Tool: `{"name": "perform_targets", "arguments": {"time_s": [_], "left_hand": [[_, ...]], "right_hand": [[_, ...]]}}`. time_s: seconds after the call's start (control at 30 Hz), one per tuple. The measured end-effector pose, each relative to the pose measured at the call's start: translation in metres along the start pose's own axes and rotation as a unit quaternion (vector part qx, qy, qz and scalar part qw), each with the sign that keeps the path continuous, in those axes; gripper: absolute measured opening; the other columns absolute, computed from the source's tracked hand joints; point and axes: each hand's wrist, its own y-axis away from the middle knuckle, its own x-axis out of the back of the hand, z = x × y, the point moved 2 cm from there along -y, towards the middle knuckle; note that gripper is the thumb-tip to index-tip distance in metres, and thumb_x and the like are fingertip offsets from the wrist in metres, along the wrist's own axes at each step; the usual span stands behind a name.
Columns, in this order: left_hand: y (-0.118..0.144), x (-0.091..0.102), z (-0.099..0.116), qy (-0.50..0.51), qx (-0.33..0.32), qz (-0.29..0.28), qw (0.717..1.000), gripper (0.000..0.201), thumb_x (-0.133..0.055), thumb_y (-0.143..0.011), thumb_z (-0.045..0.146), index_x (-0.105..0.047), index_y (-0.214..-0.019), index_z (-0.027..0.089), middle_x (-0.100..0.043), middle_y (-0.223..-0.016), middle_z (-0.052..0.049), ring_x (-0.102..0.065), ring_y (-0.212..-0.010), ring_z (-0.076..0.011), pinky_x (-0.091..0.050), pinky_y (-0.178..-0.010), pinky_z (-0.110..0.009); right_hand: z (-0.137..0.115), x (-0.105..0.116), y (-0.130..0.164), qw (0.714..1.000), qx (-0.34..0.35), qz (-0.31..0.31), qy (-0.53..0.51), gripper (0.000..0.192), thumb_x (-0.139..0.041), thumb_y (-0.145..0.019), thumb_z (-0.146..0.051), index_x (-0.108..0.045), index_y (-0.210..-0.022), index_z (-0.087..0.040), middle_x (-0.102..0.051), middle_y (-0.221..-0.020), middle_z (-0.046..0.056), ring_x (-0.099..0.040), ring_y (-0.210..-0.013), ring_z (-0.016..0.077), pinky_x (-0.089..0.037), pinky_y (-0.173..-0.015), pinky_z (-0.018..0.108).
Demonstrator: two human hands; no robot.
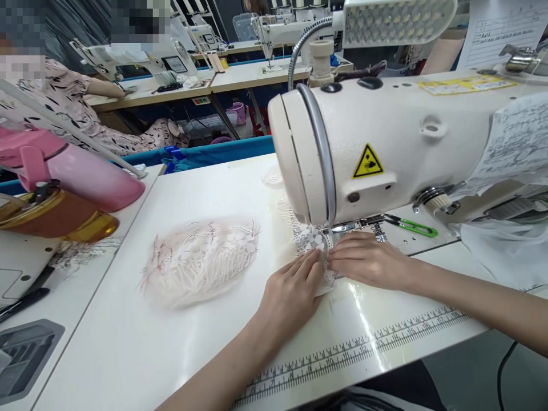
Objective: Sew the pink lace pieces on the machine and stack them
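Where the fingers (353,252) nearly meet, lace (309,240) lies under and beyond them.

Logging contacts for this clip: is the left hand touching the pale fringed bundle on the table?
Apart. The head view shows white tabletop between the left hand and the pale fringed bundle.

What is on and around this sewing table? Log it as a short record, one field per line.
Left hand: fingers on white patterned lace fabric
Right hand: fingers on the same lace, beside the needle area
Machine: cream-white sewing machine with a yellow triangular warning label
Left of hands: loose bundle of white and pinkish fringed lace
Under machine arm: slim bright-green tool
Table: white tabletop, black ruler markings along the near edge
Far left: pink bottle
Background: person in dark-printed pale clothing
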Motion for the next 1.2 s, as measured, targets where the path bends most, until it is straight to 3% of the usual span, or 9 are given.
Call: {"name": "perform_targets", "arguments": {"time_s": [0.2,0.47,0.63,0.87,1.07,1.2], "left_hand": [[0.000,0.001,-0.007,-0.002,0.044,-0.011,0.999,0.026,-0.056,-0.076,0.011,-0.056,-0.102,0.015,-0.067,-0.116,-0.011,-0.069,-0.096,-0.0230,-0.060,-0.078,-0.033],[-0.001,-0.003,-0.012,-0.013,0.068,-0.023,0.997,0.042,-0.053,-0.063,0.002,-0.051,-0.102,0.017,-0.065,-0.121,-0.010,-0.068,-0.098,-0.0231,-0.060,-0.077,-0.033],[-0.002,-0.004,-0.011,-0.027,0.066,-0.028,0.997,0.041,-0.050,-0.064,0.002,-0.051,-0.102,0.017,-0.065,-0.121,-0.011,-0.068,-0.099,-0.0227,-0.060,-0.078,-0.033],[-0.004,-0.004,-0.010,-0.064,0.069,-0.032,0.995,0.033,-0.049,-0.070,0.003,-0.056,-0.099,0.015,-0.065,-0.122,-0.010,-0.066,-0.104,-0.0222,-0.059,-0.079,-0.030],[-0.005,-0.005,-0.009,-0.079,0.042,-0.030,0.996,0.040,-0.050,-0.085,0.020,-0.054,-0.124,0.012,-0.060,-0.130,-0.007,-0.060,-0.115,-0.0226,-0.057,-0.088,-0.035],[-0.006,-0.006,-0.007,-0.093,0.032,-0.028,0.995,0.040,-0.046,-0.088,0.025,-0.056,-0.126,0.014,-0.059,-0.129,-0.006,-0.059,-0.117,-0.0233,-0.057,-0.088,-0.037]], "right_hand": [[-0.001,-0.009,-0.003,0.999,0.001,-0.045,0.022,0.020,-0.051,-0.090,-0.011,-0.066,-0.099,-0.019,-0.072,-0.097,0.004,-0.063,-0.100,0.0166,-0.056,-0.080,0.032],[0.001,-0.014,0.000,0.998,-0.007,-0.002,0.056,0.023,-0.050,-0.089,-0.007,-0.065,-0.101,-0.019,-0.073,-0.097,0.002,-0.065,-0.099,0.0158,-0.054,-0.089,0.034],[0.000,-0.010,0.000,0.997,-0.013,0.014,0.074,0.025,-0.048,-0.089,-0.005,-0.065,-0.103,-0.017,-0.072,-0.103,0.002,-0.066,-0.098,0.0155,-0.052,-0.093,0.036],[0.002,-0.004,-0.005,0.996,-0.005,0.012,0.091,0.027,-0.044,-0.089,-0.002,-0.066,-0.097,-0.015,-0.073,-0.100,0.002,-0.066,-0.097,0.0152,-0.054,-0.086,0.033],[0.004,-0.005,-0.002,0.994,-0.027,-0.007,0.102,0.027,-0.045,-0.089,-0.003,-0.066,-0.098,-0.017,-0.072,-0.104,0.002,-0.064,-0.104,0.0135,-0.052,-0.085,0.031],[0.006,-0.005,0.000,0.990,-0.050,-0.002,0.134,0.022,-0.049,-0.087,-0.005,-0.065,-0.095,-0.018,-0.072,-0.104,-0.001,-0.065,-0.098,0.0120,-0.048,-0.075,0.028]]}}
